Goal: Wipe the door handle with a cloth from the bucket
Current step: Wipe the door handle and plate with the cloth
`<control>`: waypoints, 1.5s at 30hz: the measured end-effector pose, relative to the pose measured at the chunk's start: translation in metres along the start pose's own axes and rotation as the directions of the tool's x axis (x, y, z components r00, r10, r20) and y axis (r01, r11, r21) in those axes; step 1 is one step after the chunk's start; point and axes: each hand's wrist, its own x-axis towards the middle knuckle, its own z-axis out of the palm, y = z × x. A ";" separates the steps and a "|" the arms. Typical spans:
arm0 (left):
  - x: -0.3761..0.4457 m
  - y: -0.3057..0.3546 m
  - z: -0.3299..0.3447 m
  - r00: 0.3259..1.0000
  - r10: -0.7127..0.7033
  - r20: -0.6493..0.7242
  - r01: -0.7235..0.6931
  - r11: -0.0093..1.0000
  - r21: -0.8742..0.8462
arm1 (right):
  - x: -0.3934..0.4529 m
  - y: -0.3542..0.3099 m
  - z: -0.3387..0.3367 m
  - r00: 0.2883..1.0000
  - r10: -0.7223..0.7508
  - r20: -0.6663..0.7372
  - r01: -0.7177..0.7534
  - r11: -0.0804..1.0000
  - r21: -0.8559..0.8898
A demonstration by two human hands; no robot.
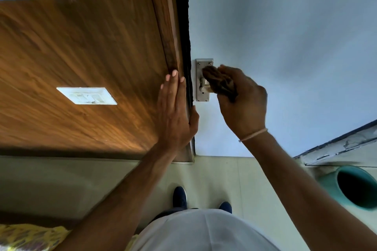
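Right hand (242, 100) closed in a grip on brown cloth (219, 82), pressing it against metal handle (204, 84) on pale door (285, 47). Left hand (175, 112) flat, fingers straight, against wooden frame (167, 26). Teal bucket (330, 183) on floor, lower right.

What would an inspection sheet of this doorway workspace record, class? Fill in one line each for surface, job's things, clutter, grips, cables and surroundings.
Surface: pale blue door, shut against the dark gap at the wooden frame.
Job's things: brown cloth pressed on the door handle, over its metal plate; teal bucket on the floor at right, inside dark.
Clutter: yellow patterned fabric at lower left.
Grips: right hand closed on the cloth; left hand flat and open against the frame.
Cables: nothing seen.
Surroundings: white switch plate on the wood panel; pale tiled floor; blue shoes.
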 end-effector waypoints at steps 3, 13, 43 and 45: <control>0.004 -0.011 0.007 1.000 0.017 -0.016 -0.016 0.999 0.034 | 0.013 0.015 0.032 0.973 -0.202 0.117 0.221 0.958 -0.185; 0.001 -0.039 0.028 0.997 0.077 0.009 -0.078 0.989 0.128 | -0.017 0.064 0.044 0.993 -0.072 0.094 0.110 0.851 -0.513; -0.009 -0.037 0.043 0.997 0.071 0.022 -0.074 0.986 0.147 | -0.017 0.027 0.075 0.965 -0.215 0.147 0.258 0.865 -0.430; -0.009 -0.038 0.044 0.997 0.071 0.031 -0.075 0.987 0.142 | -0.016 0.030 0.071 0.958 -0.230 0.169 0.280 0.875 -0.395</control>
